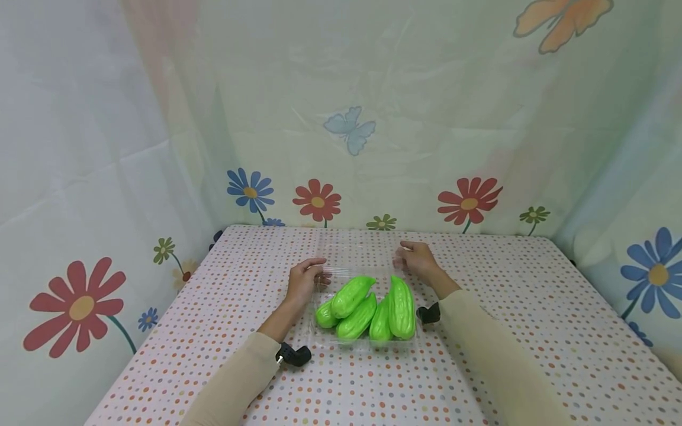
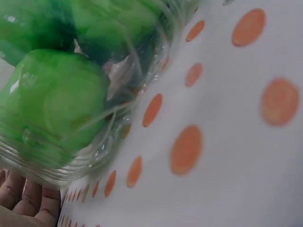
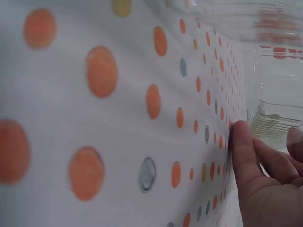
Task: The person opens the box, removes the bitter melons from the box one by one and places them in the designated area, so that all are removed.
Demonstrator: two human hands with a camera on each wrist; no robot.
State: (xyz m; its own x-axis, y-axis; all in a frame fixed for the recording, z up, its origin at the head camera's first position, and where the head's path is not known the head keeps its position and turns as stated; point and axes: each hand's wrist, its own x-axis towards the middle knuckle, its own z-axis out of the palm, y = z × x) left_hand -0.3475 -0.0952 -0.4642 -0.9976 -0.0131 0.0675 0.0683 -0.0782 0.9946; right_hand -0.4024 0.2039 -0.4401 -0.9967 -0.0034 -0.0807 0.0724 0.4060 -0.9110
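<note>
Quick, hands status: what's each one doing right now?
Left hand: fingers curled onto the edge of the clear plastic container holding the green gourds.
Right hand: fingers gripping the container's open lid.

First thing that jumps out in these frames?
The bright green ridged plastic gourds, piled in a clear plastic clamshell tray at the middle of the polka-dot tablecloth. The left hand and right hand touch the tray's open clear lid at either side.
</note>
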